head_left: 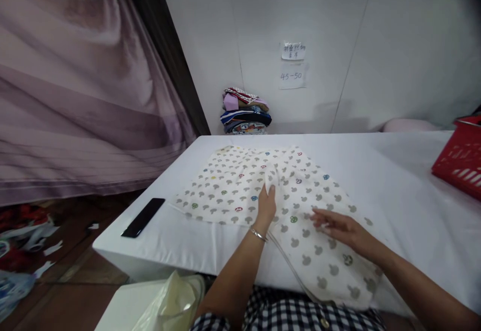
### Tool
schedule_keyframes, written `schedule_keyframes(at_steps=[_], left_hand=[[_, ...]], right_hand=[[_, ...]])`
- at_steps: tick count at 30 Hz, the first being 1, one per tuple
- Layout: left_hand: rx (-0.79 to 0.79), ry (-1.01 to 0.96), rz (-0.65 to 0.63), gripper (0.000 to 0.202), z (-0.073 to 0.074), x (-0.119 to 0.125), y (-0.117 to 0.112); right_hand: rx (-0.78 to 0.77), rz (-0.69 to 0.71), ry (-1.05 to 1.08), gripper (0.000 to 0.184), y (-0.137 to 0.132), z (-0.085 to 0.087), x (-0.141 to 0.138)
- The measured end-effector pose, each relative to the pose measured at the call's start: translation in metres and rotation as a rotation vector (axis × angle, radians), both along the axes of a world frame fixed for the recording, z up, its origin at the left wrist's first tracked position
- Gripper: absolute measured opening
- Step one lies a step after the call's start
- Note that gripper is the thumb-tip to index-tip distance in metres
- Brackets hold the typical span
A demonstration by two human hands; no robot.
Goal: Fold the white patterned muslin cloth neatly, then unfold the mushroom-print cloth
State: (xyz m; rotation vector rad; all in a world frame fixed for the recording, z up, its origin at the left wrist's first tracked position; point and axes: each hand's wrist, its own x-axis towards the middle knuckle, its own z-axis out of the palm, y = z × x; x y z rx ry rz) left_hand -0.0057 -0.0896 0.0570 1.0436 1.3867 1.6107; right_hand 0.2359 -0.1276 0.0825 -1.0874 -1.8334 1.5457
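A white cloth with small grey and coloured mouse-head prints (233,185) lies spread on the white table (394,180), its near end hanging over the front edge. My left hand (266,204), with a bracelet at the wrist, pinches a raised fold of the cloth near its middle. My right hand (336,226) rests flat on the cloth just to the right, fingers stretched out and pointing left.
A black phone (143,217) lies at the table's left corner. A red basket (460,160) stands at the right edge. Folded clothes (245,112) are stacked against the back wall. A pink curtain (75,85) hangs at left, and a plastic bag (171,303) sits below.
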Motion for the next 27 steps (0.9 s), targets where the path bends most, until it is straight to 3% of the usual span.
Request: schedule_keyframes(at_steps=[4,8,13,20,27], left_hand=[[0.153,0.438,-0.2,0.043,0.001,0.027,-0.024],[0.216,0.558,-0.276,0.055,-0.005,0.042,-0.04],[0.112,0.456,-0.311,0.073,-0.012,0.045,-0.05],[-0.069,0.102,-0.244,0.038,-0.002,0.053,-0.048],[0.004,0.031,-0.233,0.031,0.001,0.055,-0.052]], right_hand=[[0.117,-0.264,0.156,0.042,0.029,0.006,-0.049],[0.157,-0.289,0.266,0.04,0.039,-0.008,-0.084],[0.091,-0.368,0.356,0.034,0.028,-0.027,-0.092],[-0.071,-0.461,0.432,0.03,0.023,-0.03,-0.083],[-0.054,-0.481,0.413,0.028,0.022,-0.031,-0.087]])
